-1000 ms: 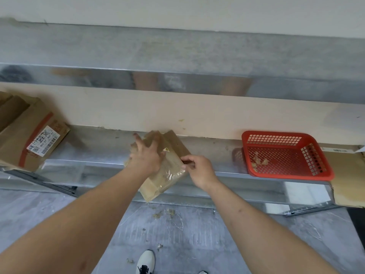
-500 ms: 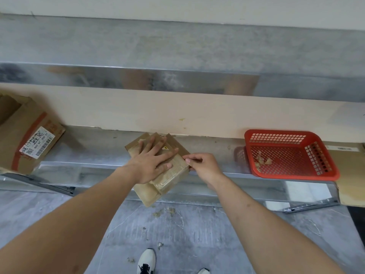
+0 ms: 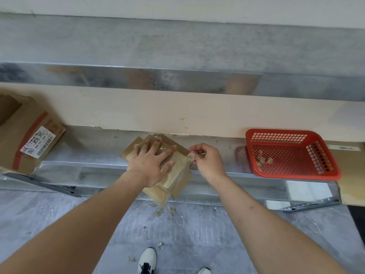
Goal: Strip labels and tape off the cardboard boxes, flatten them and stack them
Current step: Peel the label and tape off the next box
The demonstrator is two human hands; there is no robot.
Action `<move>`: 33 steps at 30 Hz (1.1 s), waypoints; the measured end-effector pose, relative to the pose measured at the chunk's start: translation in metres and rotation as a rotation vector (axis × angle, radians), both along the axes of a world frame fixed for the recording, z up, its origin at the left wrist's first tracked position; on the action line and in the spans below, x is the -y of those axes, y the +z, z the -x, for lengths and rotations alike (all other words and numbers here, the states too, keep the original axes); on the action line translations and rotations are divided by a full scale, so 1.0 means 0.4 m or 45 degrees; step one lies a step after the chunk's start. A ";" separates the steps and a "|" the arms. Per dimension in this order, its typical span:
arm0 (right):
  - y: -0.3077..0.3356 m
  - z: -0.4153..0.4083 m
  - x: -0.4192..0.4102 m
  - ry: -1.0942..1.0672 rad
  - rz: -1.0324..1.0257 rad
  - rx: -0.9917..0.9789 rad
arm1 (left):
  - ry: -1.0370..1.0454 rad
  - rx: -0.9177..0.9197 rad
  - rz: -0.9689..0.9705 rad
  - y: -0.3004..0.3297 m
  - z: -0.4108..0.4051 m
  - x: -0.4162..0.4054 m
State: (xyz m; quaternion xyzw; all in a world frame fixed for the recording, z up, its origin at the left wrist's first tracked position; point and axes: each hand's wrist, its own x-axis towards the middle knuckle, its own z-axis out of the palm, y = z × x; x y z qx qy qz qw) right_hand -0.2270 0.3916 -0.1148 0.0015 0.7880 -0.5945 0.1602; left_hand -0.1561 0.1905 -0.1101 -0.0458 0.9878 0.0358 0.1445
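Note:
A small brown cardboard box (image 3: pixel 173 180), pressed mostly flat and covered with clear tape, lies on the metal shelf (image 3: pixel 94 155) and juts over its front edge. My left hand (image 3: pixel 152 163) presses down on it with fingers spread flat. My right hand (image 3: pixel 207 161) is at the box's right corner, and its thumb and fingertips pinch a loose end of the clear tape (image 3: pixel 190 155). A larger cardboard box (image 3: pixel 25 133) with a white barcode label and a red stripe sits at the far left of the shelf.
A red plastic basket (image 3: pixel 292 153) with a few tape scraps stands on the shelf to the right. Flat cardboard (image 3: pixel 351 175) lies at the far right edge. A second metal shelf runs overhead. Scraps litter the grey floor by my shoes.
The box has been laid flatter on the shelf. My left hand went from gripping its top to pressing it with spread fingers. My right hand stayed at the right corner, pinching tape.

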 end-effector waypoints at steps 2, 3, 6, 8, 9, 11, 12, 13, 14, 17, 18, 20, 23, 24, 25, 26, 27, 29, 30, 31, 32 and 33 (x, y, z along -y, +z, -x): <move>0.006 -0.012 -0.005 -0.052 0.135 0.126 | -0.004 -0.003 -0.004 0.000 -0.001 0.006; 0.010 -0.019 -0.009 -0.058 0.223 0.186 | -0.002 -0.006 -0.006 -0.001 -0.001 0.009; 0.023 -0.026 -0.020 -0.036 0.389 0.254 | 0.005 -0.012 -0.016 0.000 0.003 0.016; 0.037 -0.020 -0.018 -0.036 0.438 0.243 | 0.027 -0.032 -0.051 0.004 0.005 0.023; 0.046 -0.016 -0.012 -0.040 0.457 0.232 | 0.049 -0.046 -0.084 0.008 0.003 0.027; 0.064 -0.008 0.004 -0.047 0.461 0.192 | 0.093 -0.066 -0.137 0.014 0.001 0.032; 0.070 -0.004 0.010 -0.064 0.438 0.170 | 0.116 -0.063 -0.146 0.018 0.001 0.031; 0.074 0.000 0.015 -0.094 0.400 0.154 | 0.137 -0.048 -0.144 0.020 0.002 0.026; 0.073 0.002 0.016 -0.129 0.349 0.140 | 0.155 -0.026 -0.132 0.022 0.005 0.019; 0.045 0.007 0.014 -0.218 0.169 0.120 | 0.181 0.041 -0.057 0.018 0.018 -0.011; 0.032 0.008 0.012 -0.232 0.118 0.118 | 0.186 0.057 -0.037 0.014 0.022 -0.021; 0.016 0.005 0.008 -0.220 0.041 0.114 | 0.202 0.071 -0.004 0.004 0.027 -0.037; 0.003 0.006 0.002 -0.179 -0.083 0.107 | 0.242 0.067 0.025 0.002 0.035 -0.052; 0.000 0.007 0.001 -0.182 -0.133 0.114 | 0.256 0.065 0.034 0.006 0.040 -0.057; -0.003 0.008 0.001 -0.198 -0.165 0.130 | 0.271 0.066 0.047 0.011 0.044 -0.063; -0.004 0.009 0.001 -0.217 -0.183 0.145 | 0.288 0.067 0.058 0.015 0.047 -0.073; -0.007 0.011 0.002 -0.237 -0.203 0.149 | 0.309 0.071 0.067 0.019 0.050 -0.084; -0.006 0.015 0.002 -0.256 -0.239 0.109 | 0.348 0.083 0.084 0.023 0.054 -0.107; -0.007 0.017 0.001 -0.262 -0.248 0.083 | 0.360 0.091 0.087 0.026 0.058 -0.115; -0.010 0.018 -0.001 -0.269 -0.255 0.054 | 0.365 0.098 0.089 0.028 0.061 -0.119; -0.015 0.018 -0.002 -0.276 -0.259 0.029 | 0.355 0.100 0.096 0.032 0.064 -0.120; -0.020 0.017 -0.002 -0.283 -0.251 0.007 | 0.324 0.097 0.114 0.036 0.064 -0.118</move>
